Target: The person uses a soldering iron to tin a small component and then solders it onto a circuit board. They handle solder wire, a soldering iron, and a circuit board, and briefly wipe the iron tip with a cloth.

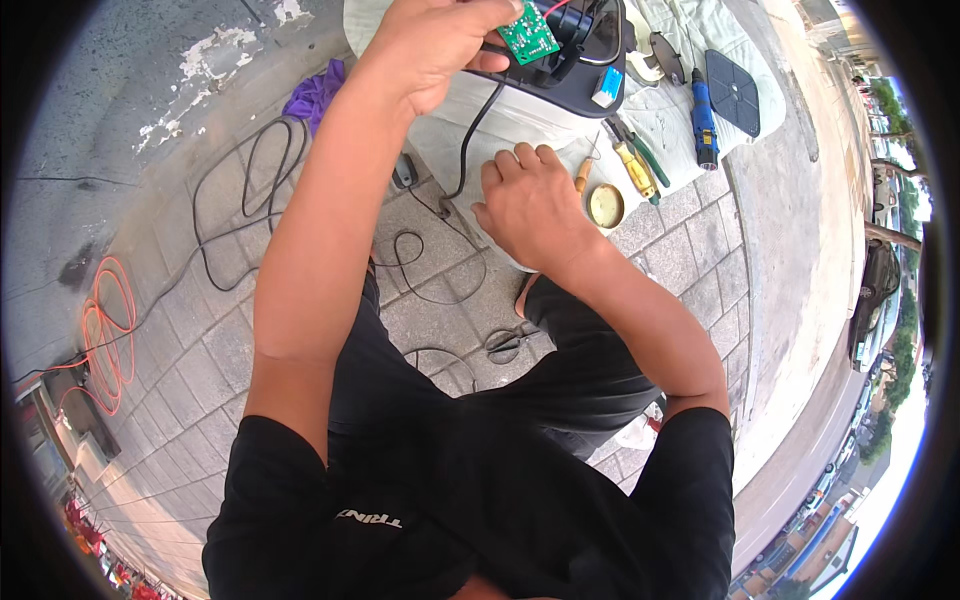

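Observation:
My left hand (430,50) reaches to the top edge of the picture and grips a green circuit board (529,38) by its near corner. A red wire runs from the board toward a black round part (570,25) in an open appliance housing (545,90), black above with a pale side. My right hand (535,200) hovers at or rests on the white cloth just below the housing, fingers loosely curled, thumb apart, nothing visible in it; its fingertips are hidden. Close to it lie a small wooden-handled tool (582,178) and a round open tin (606,205).
Yellow-handled pliers (635,170), a green-handled tool (652,160), a blue power screwdriver (705,125) and a black square plate (733,92) lie on the cloth (690,165). Black cable (205,230), scissors (505,343), purple cloth (318,92) and an orange cord (130,300) are on the paving.

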`<state>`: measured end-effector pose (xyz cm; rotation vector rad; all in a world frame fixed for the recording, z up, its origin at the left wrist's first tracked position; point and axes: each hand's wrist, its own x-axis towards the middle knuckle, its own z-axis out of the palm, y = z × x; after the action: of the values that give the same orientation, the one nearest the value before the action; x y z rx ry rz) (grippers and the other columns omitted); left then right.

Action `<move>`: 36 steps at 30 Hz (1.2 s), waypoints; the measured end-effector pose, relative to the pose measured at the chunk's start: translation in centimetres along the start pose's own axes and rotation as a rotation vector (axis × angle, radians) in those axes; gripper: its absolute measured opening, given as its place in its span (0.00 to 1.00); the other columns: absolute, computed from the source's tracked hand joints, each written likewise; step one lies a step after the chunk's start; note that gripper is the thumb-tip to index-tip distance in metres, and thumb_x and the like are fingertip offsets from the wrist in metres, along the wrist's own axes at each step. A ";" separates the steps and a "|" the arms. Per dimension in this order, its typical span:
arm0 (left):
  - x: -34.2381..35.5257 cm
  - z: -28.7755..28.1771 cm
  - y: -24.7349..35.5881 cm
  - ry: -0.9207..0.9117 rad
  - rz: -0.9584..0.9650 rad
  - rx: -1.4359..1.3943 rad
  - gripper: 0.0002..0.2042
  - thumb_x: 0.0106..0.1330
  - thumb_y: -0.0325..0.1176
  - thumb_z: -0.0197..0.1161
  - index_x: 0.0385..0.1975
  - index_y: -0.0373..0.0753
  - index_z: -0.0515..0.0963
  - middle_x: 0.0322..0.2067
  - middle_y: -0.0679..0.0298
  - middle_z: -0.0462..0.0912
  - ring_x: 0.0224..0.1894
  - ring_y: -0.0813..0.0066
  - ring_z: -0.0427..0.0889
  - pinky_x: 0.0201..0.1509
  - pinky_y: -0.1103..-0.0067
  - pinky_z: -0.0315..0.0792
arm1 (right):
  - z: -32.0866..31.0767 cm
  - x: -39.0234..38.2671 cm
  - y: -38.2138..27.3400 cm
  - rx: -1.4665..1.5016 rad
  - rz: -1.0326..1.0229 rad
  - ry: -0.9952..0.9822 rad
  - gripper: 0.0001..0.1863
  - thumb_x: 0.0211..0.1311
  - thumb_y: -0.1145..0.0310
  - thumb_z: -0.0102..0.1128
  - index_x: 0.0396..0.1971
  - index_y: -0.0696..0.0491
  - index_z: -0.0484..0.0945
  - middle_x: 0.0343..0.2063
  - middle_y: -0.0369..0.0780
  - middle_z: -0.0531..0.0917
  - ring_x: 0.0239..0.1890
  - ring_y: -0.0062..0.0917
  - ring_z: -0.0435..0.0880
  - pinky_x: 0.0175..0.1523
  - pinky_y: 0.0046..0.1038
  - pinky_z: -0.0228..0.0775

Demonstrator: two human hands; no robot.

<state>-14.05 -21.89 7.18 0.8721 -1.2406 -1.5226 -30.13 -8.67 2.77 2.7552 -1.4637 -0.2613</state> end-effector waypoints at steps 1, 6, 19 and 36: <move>-0.1 0.4 0.5 0.026 -0.021 -0.004 0.17 0.71 0.35 0.70 0.57 0.39 0.81 0.41 0.70 0.87 0.40 0.82 0.83 0.35 0.83 0.78 | 0.4 0.9 -0.9 -0.155 0.022 -0.124 0.18 0.63 0.59 0.64 0.46 0.56 0.87 0.43 0.44 0.86 0.52 0.40 0.80 0.59 0.41 0.67; -0.4 1.0 1.4 0.042 -0.090 -0.032 0.18 0.71 0.35 0.68 0.58 0.39 0.80 0.41 0.69 0.88 0.40 0.82 0.83 0.34 0.83 0.77 | 0.2 2.5 -1.8 -0.421 0.059 -0.401 0.19 0.67 0.57 0.61 0.49 0.52 0.89 0.49 0.42 0.86 0.57 0.43 0.77 0.64 0.51 0.60; -0.7 1.0 1.4 0.028 -0.076 -0.034 0.15 0.72 0.34 0.67 0.55 0.38 0.81 0.39 0.68 0.88 0.37 0.82 0.83 0.33 0.83 0.77 | 4.4 -1.1 2.9 -0.111 -0.474 0.292 0.06 0.55 0.66 0.60 0.28 0.52 0.76 0.30 0.36 0.76 0.41 0.31 0.76 0.53 0.30 0.67; -0.1 -0.2 2.4 -0.017 -0.206 -0.155 0.10 0.70 0.33 0.69 0.48 0.41 0.82 0.39 0.69 0.88 0.38 0.79 0.85 0.34 0.81 0.76 | 3.8 -0.6 6.7 0.003 -0.896 0.260 0.08 0.54 0.64 0.59 0.32 0.50 0.74 0.29 0.34 0.75 0.39 0.28 0.78 0.59 0.32 0.68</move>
<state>-13.32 -21.90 9.43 0.9074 -1.0543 -1.7673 -36.58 -11.68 -0.34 3.0852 -0.1137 0.1049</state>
